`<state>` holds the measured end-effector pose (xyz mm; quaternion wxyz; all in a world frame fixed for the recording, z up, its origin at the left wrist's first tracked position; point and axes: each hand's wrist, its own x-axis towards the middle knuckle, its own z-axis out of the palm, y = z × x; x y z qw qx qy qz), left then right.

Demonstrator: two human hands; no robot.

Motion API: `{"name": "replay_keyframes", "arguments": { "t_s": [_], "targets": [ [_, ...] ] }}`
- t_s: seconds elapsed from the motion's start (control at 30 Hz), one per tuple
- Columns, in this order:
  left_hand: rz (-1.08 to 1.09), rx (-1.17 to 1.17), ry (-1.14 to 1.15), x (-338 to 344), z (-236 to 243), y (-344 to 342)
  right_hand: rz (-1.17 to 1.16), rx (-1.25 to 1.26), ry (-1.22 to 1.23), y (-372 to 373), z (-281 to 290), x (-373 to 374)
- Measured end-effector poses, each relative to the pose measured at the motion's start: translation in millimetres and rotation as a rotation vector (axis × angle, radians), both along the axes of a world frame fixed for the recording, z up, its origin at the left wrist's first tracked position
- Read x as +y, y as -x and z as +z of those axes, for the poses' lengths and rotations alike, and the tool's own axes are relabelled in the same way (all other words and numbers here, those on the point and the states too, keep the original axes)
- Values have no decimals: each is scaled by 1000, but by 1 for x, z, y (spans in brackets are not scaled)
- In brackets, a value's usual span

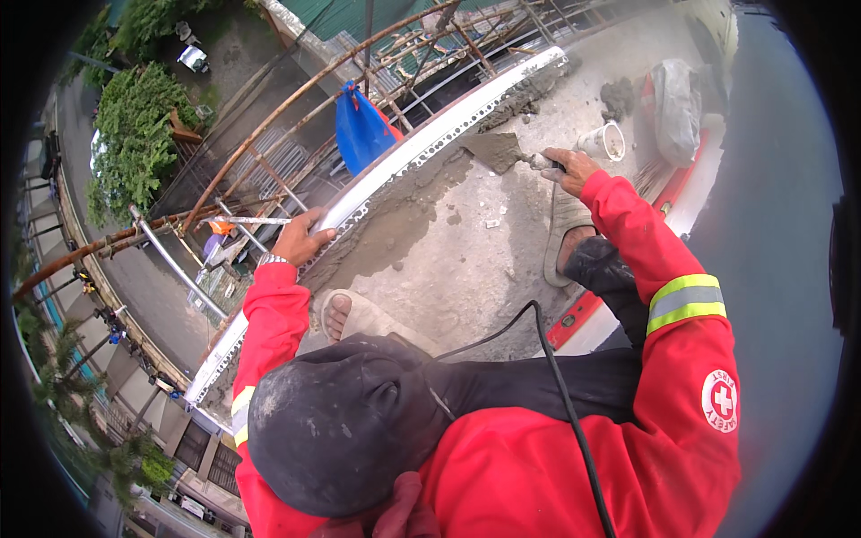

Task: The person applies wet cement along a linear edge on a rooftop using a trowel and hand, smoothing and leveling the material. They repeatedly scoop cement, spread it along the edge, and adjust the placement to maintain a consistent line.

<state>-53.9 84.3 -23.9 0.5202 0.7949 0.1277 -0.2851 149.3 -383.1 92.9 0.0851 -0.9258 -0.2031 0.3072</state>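
Left of centre in the frame, the left hand [297, 238] rests half-open fingers on a white perforated edge trim [448, 133], which slants to upper centre along wet mortar [387, 238]. Above centre, a mortar-smeared trowel [494, 152] points left, its handle held in the right hand's [578, 169] closed fingers, near a white cup [595, 143].

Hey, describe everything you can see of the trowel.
The trowel has a broad, angular blade coated in grey, mortar-like material. The right hand grips its handle, hiding most of it. The blade extends leftward from the hand, near the white perforated strip. Whether it touches the mortar below can't be told.
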Motion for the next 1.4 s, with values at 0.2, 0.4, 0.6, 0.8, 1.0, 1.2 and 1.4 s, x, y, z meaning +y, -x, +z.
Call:
{"name": "replay_keyframes", "arguments": {
  "t_s": [0.2, 0.4, 0.6, 0.8, 1.0, 1.2, 1.4],
  "targets": [
    [-27, -57, -16, 1, -5, 0, -13, -159, 47, 0, 7, -14],
    [-28, -143, -47, 2, -15, 4, 216, -303, 115, -7, 33, -14],
    [-44, -64, -39, 3, -8, 3, 479, -286, 192, 1, 49, 19],
    [-89, -150, -66, 3, -11, 1, 341, 87, 43, 60, 29, 67],
    [-61, -109, -34, 3, -10, 2, -40, 648, -51, 105, 4, 123],
    [-32, -83, -14, 2, -8, 1, -442, 967, 10, 108, 1, 149],
    [6, -7, -4, 0, -5, 1, -578, 963, -58, 86, 4, 113]
  ]
}}
